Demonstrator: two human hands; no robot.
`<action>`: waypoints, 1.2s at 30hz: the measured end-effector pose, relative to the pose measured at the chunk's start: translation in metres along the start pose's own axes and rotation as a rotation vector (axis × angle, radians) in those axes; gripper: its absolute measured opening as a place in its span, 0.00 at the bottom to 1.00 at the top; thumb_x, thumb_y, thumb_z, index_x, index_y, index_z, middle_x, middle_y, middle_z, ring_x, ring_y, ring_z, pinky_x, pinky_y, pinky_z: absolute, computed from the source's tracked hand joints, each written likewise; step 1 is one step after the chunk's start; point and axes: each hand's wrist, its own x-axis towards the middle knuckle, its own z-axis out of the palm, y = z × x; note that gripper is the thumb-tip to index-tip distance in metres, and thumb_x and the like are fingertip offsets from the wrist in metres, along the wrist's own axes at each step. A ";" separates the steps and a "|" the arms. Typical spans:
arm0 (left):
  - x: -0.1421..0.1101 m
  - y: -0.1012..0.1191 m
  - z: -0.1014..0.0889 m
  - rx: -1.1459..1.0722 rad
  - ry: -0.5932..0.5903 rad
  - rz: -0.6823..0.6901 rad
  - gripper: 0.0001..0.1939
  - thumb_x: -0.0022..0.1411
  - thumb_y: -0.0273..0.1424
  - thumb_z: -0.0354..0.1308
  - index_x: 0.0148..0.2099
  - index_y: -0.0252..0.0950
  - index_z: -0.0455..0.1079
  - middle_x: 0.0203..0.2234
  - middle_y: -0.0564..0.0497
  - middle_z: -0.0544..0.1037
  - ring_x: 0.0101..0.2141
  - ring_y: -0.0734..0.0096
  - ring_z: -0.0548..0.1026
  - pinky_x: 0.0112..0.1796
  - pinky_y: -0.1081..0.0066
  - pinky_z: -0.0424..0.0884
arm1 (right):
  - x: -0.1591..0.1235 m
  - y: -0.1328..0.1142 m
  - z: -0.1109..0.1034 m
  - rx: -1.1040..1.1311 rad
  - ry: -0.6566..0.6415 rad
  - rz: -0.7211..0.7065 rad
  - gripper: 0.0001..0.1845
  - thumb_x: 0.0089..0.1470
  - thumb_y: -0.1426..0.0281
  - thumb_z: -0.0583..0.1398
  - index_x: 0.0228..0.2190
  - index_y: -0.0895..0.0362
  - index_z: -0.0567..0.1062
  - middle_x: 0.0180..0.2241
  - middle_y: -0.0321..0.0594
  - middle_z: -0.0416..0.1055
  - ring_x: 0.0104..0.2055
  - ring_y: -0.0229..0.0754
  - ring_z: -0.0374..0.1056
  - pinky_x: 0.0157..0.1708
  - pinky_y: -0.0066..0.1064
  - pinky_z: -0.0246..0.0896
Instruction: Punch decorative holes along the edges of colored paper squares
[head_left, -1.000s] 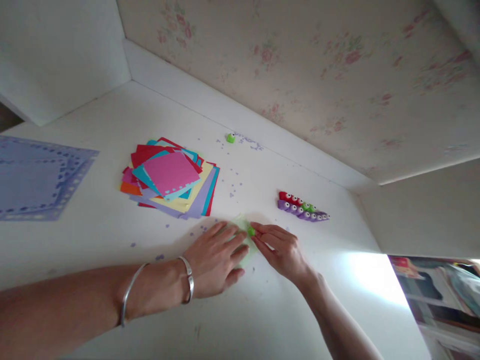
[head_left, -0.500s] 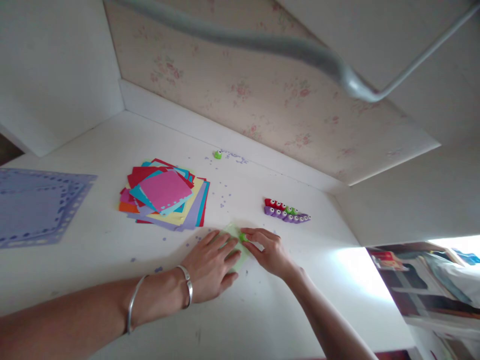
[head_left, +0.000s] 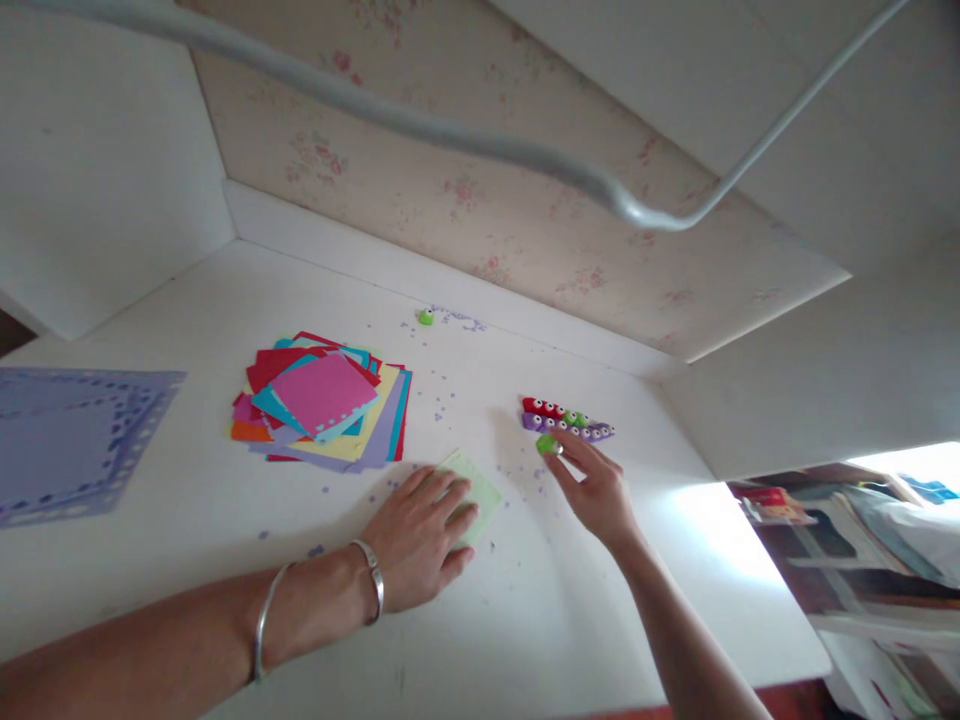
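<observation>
Right hand [head_left: 596, 488], fingers pinched on a small green piece [head_left: 547, 444], just beside 2 rows of colored pieces [head_left: 568, 419]; contact unclear. Left hand [head_left: 424, 535] flat, fingers slightly spread, holding nothing, on pale green paper [head_left: 484, 492]. Seems a hand-held transfer step; setting down calls for clearing the rows. Bench [head_left: 517, 640] roomy on near side.

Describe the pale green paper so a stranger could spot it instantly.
On the white tabletop, find the left hand. The pale green paper sticks out from beneath it; unlike the multicoloured paper pile, it shows only pale green.
</observation>
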 end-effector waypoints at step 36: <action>0.008 -0.005 -0.003 0.045 0.148 -0.027 0.18 0.63 0.39 0.54 0.52 0.35 0.69 0.54 0.42 0.67 0.52 0.54 0.64 0.51 0.53 0.64 | 0.109 0.121 -0.060 -0.753 -0.355 0.273 0.19 0.49 0.71 0.54 0.41 0.51 0.80 0.41 0.38 0.78 0.42 0.45 0.72 0.40 0.31 0.61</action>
